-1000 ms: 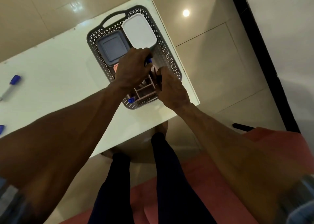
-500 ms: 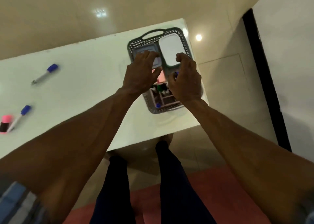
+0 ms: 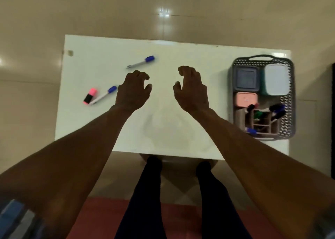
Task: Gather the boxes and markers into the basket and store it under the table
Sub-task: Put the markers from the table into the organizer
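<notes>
Glossy beige floor tiles surrounded a white table, seen from above by a person seated on a red seat, dark-trousered legs reaching under the near edge. Both hands hovered over the middle of the table, palms down, fingers loosely curled and grasping nothing: the left hand close to the loose markers, the right hand beside it with a gap between them.

At the right end of the table stood a grey perforated basket, its handle on the far side. Inside it lay a dark grey box and, just beside it, a teal box with a pale lid; a small pink box sat nearer, and nearer still a divided organiser held several markers, their colours hard to tell apart.

Three items lay on the table outside the basket, on the left half. A blue-capped marker lay beyond the left hand. A second blue-capped marker lay just left of that hand, its cap end close to the knuckles, and a pink highlighter lay right beside it.
</notes>
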